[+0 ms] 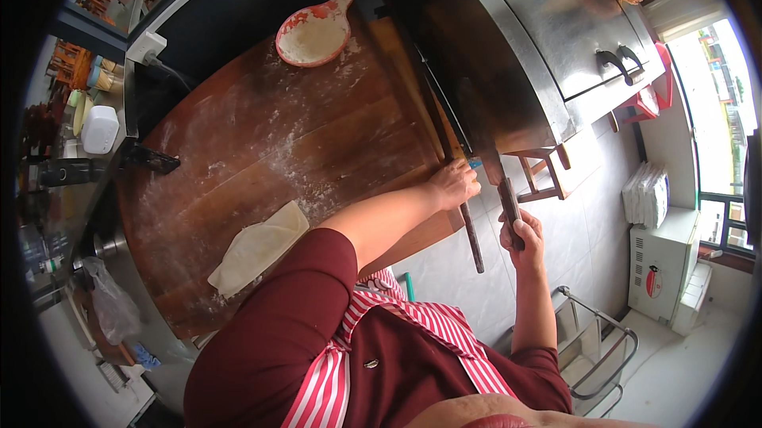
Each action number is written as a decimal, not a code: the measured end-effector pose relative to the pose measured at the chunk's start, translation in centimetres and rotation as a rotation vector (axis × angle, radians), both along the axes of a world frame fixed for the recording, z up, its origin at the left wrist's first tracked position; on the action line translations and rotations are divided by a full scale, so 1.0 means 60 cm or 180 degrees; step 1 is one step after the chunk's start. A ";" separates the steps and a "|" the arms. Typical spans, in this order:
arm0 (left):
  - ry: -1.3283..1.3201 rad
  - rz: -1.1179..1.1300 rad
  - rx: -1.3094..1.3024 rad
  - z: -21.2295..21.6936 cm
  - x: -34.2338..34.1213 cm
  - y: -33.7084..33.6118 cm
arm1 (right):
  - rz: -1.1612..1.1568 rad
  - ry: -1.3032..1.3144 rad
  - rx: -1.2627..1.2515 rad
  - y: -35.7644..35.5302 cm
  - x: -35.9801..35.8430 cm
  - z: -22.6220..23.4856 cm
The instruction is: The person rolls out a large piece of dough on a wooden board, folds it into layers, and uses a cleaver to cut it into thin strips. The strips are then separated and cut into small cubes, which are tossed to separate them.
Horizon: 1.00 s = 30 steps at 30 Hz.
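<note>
**Both hands on long-handled tools at the oven mouth**

The steel oven (548,23) stands beyond both hands, its dark opening just past the fingers. The round, flour-dusted wooden table (262,134) spreads to the left of the left hand. A folded sheet of pale dough (258,247) lies on the table, well to the left of the left forearm and nearer the person. A red flour scoop (315,33) sits at the table's far edge, well apart from both hands.

The left hand (454,184) is closed over a dark rod (473,234); the rod's long axis runs from the oven opening down toward the floor. The right hand (521,235) is wrapped around the handle of a flat paddle (492,162), whose long axis points up into the opening, roughly parallel to the rod and just beside it.
</note>
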<state>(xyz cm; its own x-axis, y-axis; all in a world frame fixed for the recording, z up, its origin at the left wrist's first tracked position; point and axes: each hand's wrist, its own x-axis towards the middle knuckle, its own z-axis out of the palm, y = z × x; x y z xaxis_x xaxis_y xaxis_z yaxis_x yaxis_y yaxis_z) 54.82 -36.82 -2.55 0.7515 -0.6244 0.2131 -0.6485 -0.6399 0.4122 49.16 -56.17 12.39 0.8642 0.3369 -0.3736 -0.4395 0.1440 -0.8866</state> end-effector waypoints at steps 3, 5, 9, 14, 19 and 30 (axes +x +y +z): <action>0.0004 0.0026 -0.0113 0.004 0.002 0.005 | -0.0074 -0.0093 -0.0024 -0.006 -0.008 0.007; 0.0017 0.0087 -0.0229 0.014 -0.006 0.011 | -0.0064 -0.0103 0.0004 0.000 -0.017 0.016; 0.0225 0.0133 -0.0591 0.053 -0.057 0.050 | -0.0024 -0.0218 0.0173 0.018 -0.051 0.040; 0.0188 0.0617 -0.1094 0.115 -0.245 0.212 | 0.0562 -0.0688 0.0739 0.101 -0.106 0.074; 0.0362 0.1319 -0.0588 0.107 -0.442 0.357 | 0.0265 -0.0188 -0.0413 0.273 -0.103 0.045; 0.0609 0.3175 0.0498 0.046 -0.634 0.570 | 0.0485 -0.0361 -0.1652 0.466 -0.257 -0.052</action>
